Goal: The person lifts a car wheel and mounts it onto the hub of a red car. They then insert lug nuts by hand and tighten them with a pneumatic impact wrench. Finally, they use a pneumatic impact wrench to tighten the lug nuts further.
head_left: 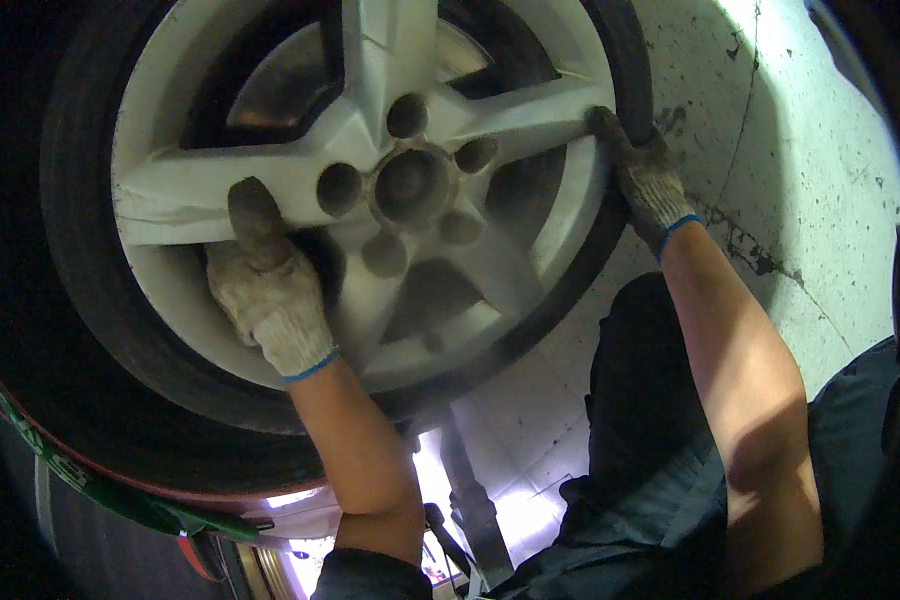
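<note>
A silver five-spoke alloy wheel [506,128] with a black tyre [82,236] fills most of the view, its five bolt holes around the centre bore visible. My left hand [268,268], in a soiled white knit glove, is closed on the left spoke, thumb on the spoke's face and the other fingers mostly hidden in the gap. My right hand [640,172], also gloved, grips the wheel's right edge, where rim meets tyre, with fingers partly hidden.
A wheel arch with a red edge [160,475] and green strip [100,490] curves behind the tyre at lower left. A dark metal arm [458,480] stands below. My dark-trousered knees [635,390] are bent over speckled pale flooring [820,190].
</note>
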A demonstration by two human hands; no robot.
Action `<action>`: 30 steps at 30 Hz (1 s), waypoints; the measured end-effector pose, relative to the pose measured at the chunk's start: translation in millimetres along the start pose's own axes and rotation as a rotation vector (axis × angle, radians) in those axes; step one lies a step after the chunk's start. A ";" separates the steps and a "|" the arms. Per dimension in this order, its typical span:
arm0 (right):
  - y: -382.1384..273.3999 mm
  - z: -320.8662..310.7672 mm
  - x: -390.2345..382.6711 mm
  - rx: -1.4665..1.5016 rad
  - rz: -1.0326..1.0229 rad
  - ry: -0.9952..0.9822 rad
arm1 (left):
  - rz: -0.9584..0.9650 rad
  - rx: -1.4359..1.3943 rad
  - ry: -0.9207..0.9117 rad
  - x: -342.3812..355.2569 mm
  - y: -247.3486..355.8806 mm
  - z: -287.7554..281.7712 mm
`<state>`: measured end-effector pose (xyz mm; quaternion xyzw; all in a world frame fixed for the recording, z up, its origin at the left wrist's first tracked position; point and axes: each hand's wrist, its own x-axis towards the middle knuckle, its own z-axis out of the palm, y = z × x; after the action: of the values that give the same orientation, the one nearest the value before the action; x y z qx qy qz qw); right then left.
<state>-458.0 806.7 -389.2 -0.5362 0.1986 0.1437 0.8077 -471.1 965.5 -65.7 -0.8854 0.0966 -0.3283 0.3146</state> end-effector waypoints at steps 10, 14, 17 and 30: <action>-21.5 -6.6 -15.8 0.097 0.068 0.019 | -0.240 -0.287 -0.034 -1.9 12.9 -5.2; -18.8 -7.5 -21.7 0.210 0.040 0.020 | -0.364 -0.352 0.033 -3.6 20.7 -5.1; -14.8 -6.4 -14.3 0.171 -0.019 0.073 | -0.394 -0.384 0.062 -5.4 21.6 -5.2; -7.1 -15.6 36.3 -0.175 -0.152 0.111 | -0.558 -0.465 0.121 -15.2 12.5 8.1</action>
<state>-425.5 790.3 -406.1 -0.6254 0.1884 0.0691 0.7541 -477.1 965.4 -86.1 -0.9044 -0.0583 -0.4227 -0.0031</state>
